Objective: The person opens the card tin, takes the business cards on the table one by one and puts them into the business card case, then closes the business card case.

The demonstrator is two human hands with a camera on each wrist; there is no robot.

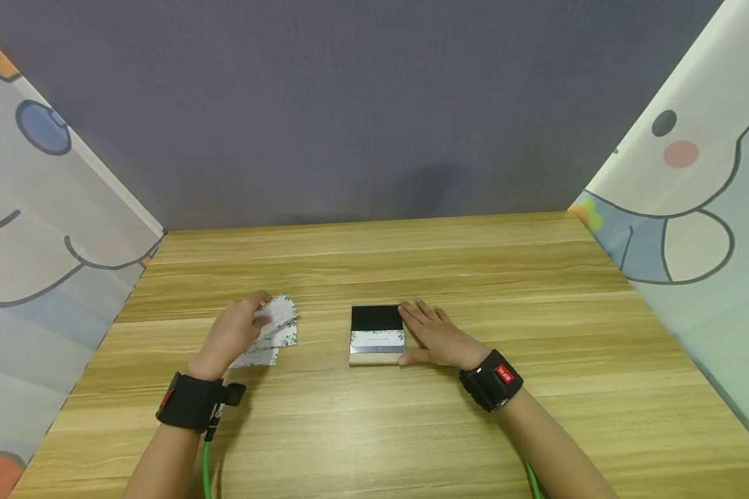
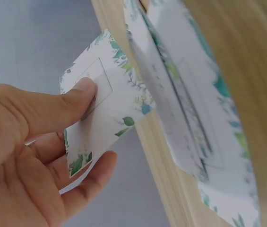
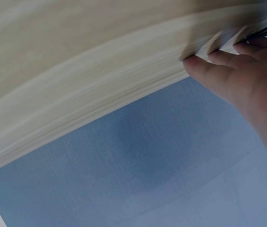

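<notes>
My left hand [image 1: 232, 333] pinches a white card [image 2: 116, 111] printed with green leaves, its thumb flat on the card's face in the left wrist view. Close by, more leaf-printed cards [image 1: 259, 357] lie overlapping on the table. In the middle sits an opened card case [image 1: 376, 317] with a black upper half and a silvery lower edge. One leaf-printed card [image 1: 374, 338] shows in its lower half. Along the case's right side rests my right hand [image 1: 440, 341], fingers extended, with fingertips and thumb right at its edge. The right wrist view shows those fingers [image 3: 209, 71] at the tabletop.
A wood-grain table [image 1: 374, 430] spreads under everything. Behind it rises a grey-purple panel [image 1: 349, 118], with cartoon-printed panels [image 1: 668, 166] at both sides. Black bands [image 1: 190, 402] with green cables circle both wrists.
</notes>
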